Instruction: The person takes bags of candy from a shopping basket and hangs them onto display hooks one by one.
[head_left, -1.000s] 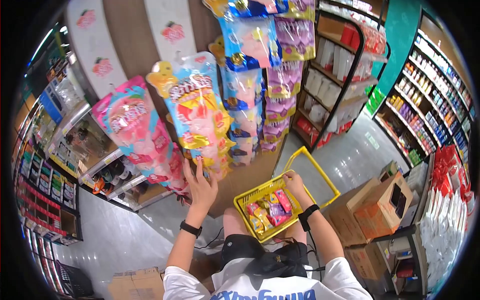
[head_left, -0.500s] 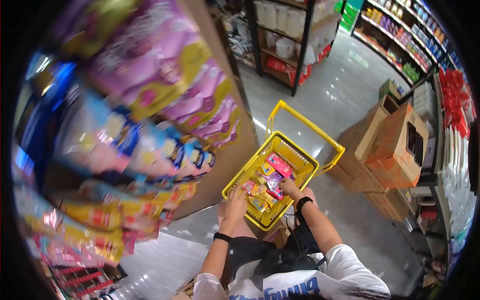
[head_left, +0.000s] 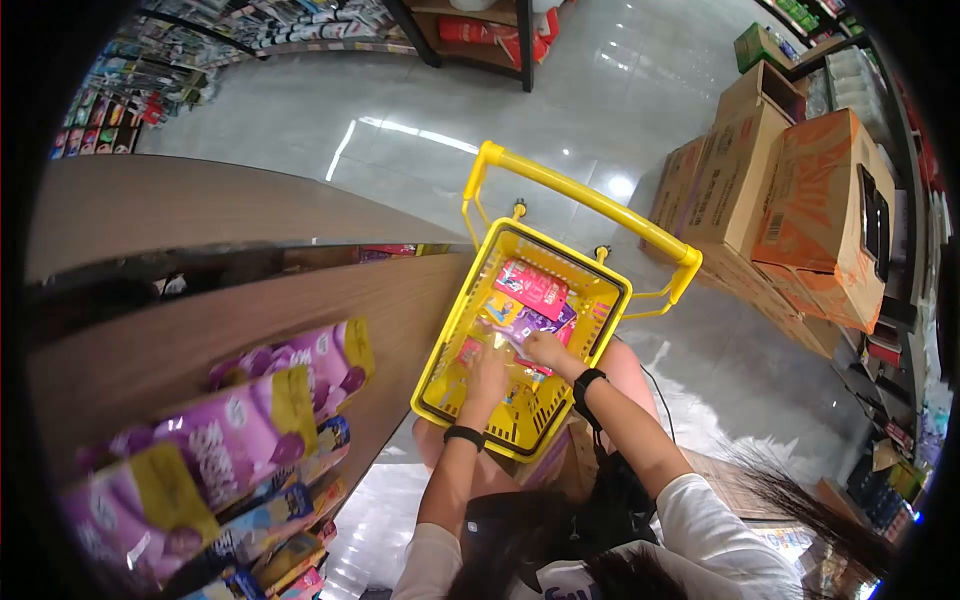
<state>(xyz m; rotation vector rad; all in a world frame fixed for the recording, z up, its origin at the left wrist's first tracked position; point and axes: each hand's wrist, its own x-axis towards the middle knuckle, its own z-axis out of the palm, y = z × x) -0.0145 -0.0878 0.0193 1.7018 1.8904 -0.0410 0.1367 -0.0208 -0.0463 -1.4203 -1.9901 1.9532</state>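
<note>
A yellow basket (head_left: 440,350) with a long yellow handle (head_left: 580,195) stands in front of my body. Inside it lie a pink packet (head_left: 532,287), a purple packet (head_left: 535,322) and several smaller colourful packets. My left hand (head_left: 487,370) reaches down into the basket over the packets, its fingers close together around something shiny that I cannot make out. My right hand (head_left: 546,349) is beside it, fingers curled at the edge of the purple packet; what they grip is too small to tell.
Purple snack bags (head_left: 235,430) hang at the left, below a brown shelf panel (head_left: 240,205). Stacked cardboard boxes (head_left: 815,200) stand at the right. A dark rack (head_left: 480,35) is at the top, beyond the grey floor (head_left: 400,110).
The view has shifted and the basket appears larger. My left hand has moved from the basket's left rim to inside it, nearer my right hand.
</note>
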